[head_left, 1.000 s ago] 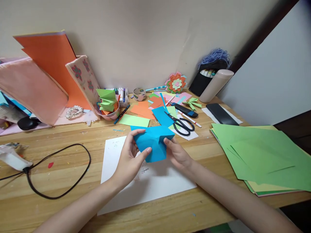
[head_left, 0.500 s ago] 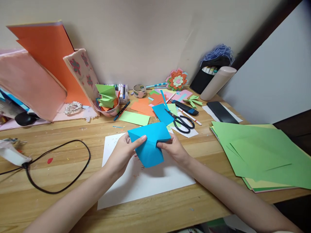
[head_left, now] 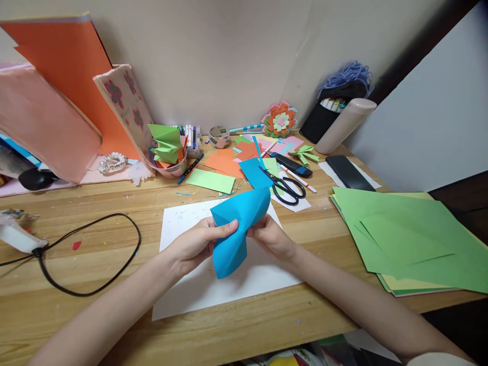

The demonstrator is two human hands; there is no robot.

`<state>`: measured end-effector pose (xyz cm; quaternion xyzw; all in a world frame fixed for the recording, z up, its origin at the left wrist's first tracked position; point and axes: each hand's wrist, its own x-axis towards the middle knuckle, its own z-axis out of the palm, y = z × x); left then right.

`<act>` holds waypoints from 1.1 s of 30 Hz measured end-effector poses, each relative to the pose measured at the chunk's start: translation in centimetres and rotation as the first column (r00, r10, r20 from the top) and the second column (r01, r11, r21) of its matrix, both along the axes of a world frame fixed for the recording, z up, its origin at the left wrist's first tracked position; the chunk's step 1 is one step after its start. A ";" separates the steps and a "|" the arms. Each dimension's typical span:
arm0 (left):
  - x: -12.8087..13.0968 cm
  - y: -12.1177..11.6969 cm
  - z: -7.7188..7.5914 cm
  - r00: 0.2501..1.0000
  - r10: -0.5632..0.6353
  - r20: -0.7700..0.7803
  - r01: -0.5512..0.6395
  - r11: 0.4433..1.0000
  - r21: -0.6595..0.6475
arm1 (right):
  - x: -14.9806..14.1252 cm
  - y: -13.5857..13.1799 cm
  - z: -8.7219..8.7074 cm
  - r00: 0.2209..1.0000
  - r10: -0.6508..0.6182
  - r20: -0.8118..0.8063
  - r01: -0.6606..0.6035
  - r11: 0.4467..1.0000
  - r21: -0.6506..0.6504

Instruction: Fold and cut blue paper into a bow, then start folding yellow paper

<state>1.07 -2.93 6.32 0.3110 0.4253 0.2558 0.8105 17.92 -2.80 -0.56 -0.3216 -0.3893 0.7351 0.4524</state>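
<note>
Between my two hands, a creased piece of blue paper [head_left: 232, 254] is held above a white sheet [head_left: 183, 295] that lies on the desk. My left hand [head_left: 202, 239] pinches its left side, thumb on top and fingers beneath. On the right side, my right hand [head_left: 272, 236] grips the paper at its edge, with the fingertips partly hidden by it. The paper bulges and bends around a fold in the middle. Just beyond it, black-handled scissors [head_left: 287, 190] rest on another blue paper piece [head_left: 253, 173] and some white scrap.
Green paper sheets [head_left: 407, 239] are stacked at the right, near a black phone [head_left: 348, 173]. A looped black cable [head_left: 139, 239] lies at the left. Behind are a cup of folded paper [head_left: 171, 170], tape [head_left: 219, 137], a layered paper flower [head_left: 280, 120] and a pale bottle [head_left: 345, 127].
The blue paper has been bent and turned; its right side now curls upward and its lower corner points more to the left. Both hands keep hold. The view has tilted slightly.
</note>
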 end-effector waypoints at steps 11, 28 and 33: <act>0.1 -0.1 0.5 0.991 0.127 -0.051 -0.115 0.976 0.187 | 1.0 0.1 2.1 0.999 0.001 0.047 0.001 1.000 -0.024; -0.8 0.6 0.6 0.990 -0.044 -0.134 0.054 0.996 0.072 | 0.3 -0.3 2.5 0.985 -0.011 0.170 -0.009 0.993 0.114; -1.0 0.9 0.4 0.986 -0.111 -0.124 0.121 0.990 0.076 | 0.3 -0.3 2.2 0.981 -0.024 0.190 -0.005 0.989 0.149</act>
